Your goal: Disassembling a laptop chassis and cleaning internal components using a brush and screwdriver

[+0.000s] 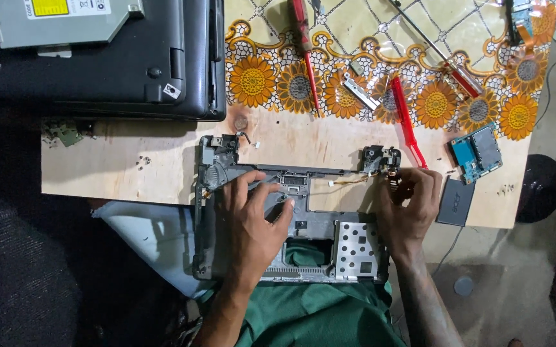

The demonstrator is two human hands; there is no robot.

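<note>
A dark grey laptop base frame (319,225) lies across a wooden board (117,170) and my lap. My left hand (252,222) rests flat on its left half, fingers spread and pressing the plastic. My right hand (407,205) pinches at the frame's far right hinge corner (380,160), fingertips closed on a small part there; what exactly it grips is hidden. A thin yellow wire (348,183) runs across the frame's opening. A perforated metal plate (355,247) sits in the near right part of the frame.
A closed black laptop with an optical drive (59,22) on top lies far left. Red-handled screwdrivers (407,122), (305,45) lie on the sunflower cloth. A blue circuit board (477,153) and a dark square part (456,201) sit right of my hand. Small screws (141,162) lie on the board.
</note>
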